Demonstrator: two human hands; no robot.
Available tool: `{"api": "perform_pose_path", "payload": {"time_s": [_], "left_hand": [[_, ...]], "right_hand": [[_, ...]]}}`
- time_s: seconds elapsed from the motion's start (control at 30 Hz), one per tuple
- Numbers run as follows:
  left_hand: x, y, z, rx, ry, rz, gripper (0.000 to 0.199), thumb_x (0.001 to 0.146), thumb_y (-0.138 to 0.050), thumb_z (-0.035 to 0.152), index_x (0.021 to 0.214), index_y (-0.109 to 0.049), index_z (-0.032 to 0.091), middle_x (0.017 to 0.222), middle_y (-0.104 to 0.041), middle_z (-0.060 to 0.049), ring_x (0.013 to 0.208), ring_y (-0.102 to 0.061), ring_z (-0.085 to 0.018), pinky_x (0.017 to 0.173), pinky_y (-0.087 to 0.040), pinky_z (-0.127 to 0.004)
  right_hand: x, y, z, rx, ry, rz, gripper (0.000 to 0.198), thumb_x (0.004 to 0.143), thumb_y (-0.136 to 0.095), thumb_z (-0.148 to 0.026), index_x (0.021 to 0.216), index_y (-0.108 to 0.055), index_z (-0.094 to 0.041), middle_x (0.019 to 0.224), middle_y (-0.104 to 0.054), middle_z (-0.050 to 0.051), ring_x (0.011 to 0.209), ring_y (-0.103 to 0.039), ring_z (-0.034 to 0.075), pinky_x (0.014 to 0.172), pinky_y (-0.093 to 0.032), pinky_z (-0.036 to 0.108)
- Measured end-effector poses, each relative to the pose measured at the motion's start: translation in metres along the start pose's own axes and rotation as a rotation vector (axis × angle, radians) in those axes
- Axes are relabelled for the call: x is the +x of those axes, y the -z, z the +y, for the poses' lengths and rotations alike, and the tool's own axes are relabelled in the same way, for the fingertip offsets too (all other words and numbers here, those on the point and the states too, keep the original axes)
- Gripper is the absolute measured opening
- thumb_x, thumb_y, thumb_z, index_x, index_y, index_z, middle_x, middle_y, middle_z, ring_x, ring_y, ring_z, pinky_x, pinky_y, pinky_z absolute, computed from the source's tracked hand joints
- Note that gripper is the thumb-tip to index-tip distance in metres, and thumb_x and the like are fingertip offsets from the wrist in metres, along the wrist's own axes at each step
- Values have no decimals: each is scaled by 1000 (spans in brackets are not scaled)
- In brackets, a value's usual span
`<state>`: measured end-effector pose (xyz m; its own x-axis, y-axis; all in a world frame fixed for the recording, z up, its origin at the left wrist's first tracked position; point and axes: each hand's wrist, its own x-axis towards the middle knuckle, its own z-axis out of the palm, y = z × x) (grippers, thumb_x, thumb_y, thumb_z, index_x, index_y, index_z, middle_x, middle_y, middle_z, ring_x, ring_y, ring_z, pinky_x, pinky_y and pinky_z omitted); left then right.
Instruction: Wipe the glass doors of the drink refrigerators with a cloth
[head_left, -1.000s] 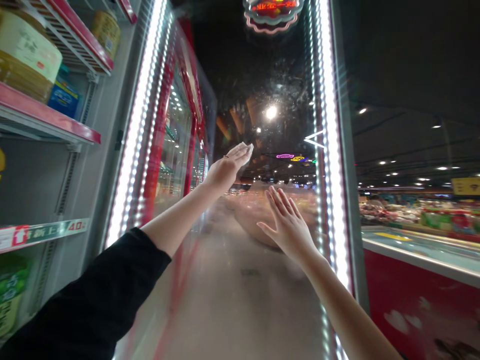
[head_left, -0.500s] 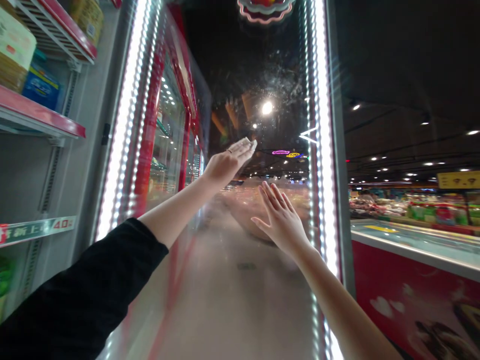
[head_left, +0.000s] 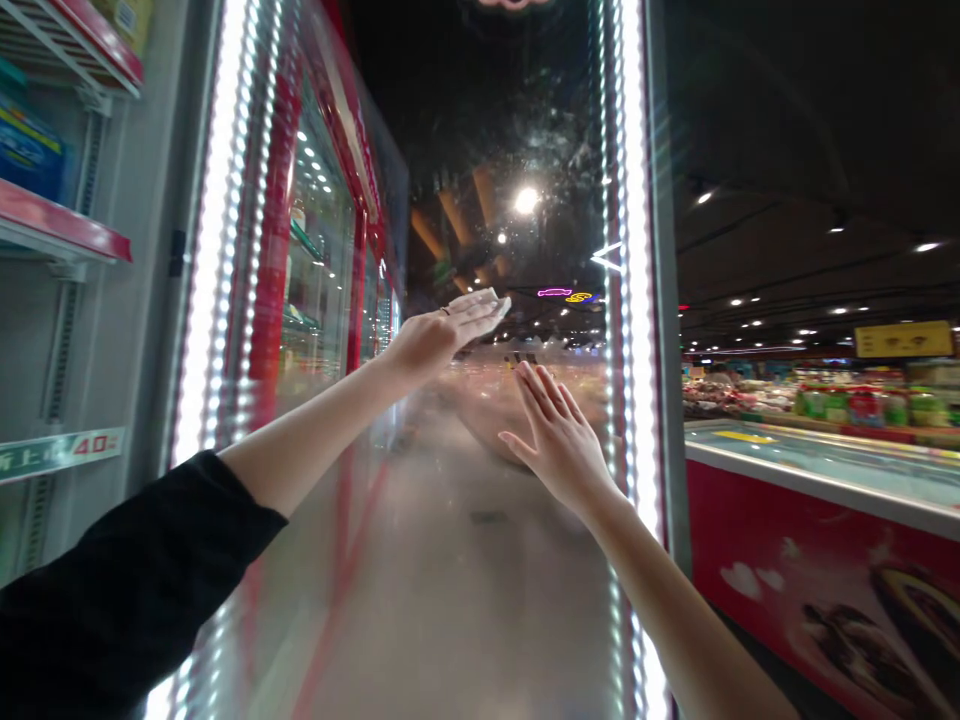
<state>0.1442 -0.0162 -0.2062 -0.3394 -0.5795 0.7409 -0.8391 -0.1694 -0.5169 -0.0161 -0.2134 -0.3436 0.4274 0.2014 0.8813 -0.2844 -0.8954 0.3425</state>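
The left hand (head_left: 424, 345) holds a white wipe (head_left: 495, 303), cloth or tissue being hard to tell, beneath outstretched fingers at the upright glass panel (head_left: 480, 610). The right hand (head_left: 559, 435) is empty, fingers spread at the glass, lower and to the right. Cloudy smears (head_left: 555, 150) lie above both, up and right of the wipe, nearer the left hand; the panel's long axis runs vertically between LED strips (head_left: 634, 200).
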Motion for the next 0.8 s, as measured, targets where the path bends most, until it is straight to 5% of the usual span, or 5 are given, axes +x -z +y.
{"api": "perform_pose_path", "payload": {"time_s": [0.13, 0.33, 0.47, 0.6, 0.8], "left_hand": [[8, -9, 2, 24, 122, 94, 83, 98, -37, -11, 174, -44, 24, 180, -46, -6, 170, -39, -21, 134, -49, -41], [-26, -29, 36, 60, -55, 38, 73, 104, -44, -5, 172, -46, 20, 179, -49, -7, 169, -41, -17, 135, -46, -35], [-49, -13, 15, 47, -75, 46, 79, 104, -45, -5, 174, -42, 30, 178, -49, -2, 167, -43, -14, 132, -49, -34], [-30, -14, 6, 27, 24, 121, 81, 103, -38, -7, 175, -41, 28, 177, -51, -3, 168, -42, -17, 134, -48, -38], [-23, -47, 50, 53, -4, 151, 74, 106, -42, -4, 175, -41, 22, 177, -52, -6, 167, -44, -21, 136, -48, -39]], "right_hand": [[-4, 1, 0, 13, -11, 0, 112, 112, -61, -45, 173, 32, -32, 189, -17, 7, 174, -23, 31, 142, -35, 58], [-1, 3, -4, 26, -19, -22, 111, 113, -59, -46, 172, 33, -32, 190, -16, 7, 175, -22, 33, 142, -33, 60], [-7, 5, -5, 21, -26, 2, 113, 113, -61, -42, 172, 35, -33, 190, -17, 6, 175, -21, 31, 142, -34, 58], [-18, 6, -3, -7, -39, 34, 114, 112, -63, -38, 174, 33, -33, 189, -20, 8, 174, -25, 31, 142, -35, 57], [-29, 7, 7, 3, -93, 41, 112, 113, -61, -41, 173, 33, -32, 190, -16, 10, 174, -25, 32, 142, -33, 60]]}}
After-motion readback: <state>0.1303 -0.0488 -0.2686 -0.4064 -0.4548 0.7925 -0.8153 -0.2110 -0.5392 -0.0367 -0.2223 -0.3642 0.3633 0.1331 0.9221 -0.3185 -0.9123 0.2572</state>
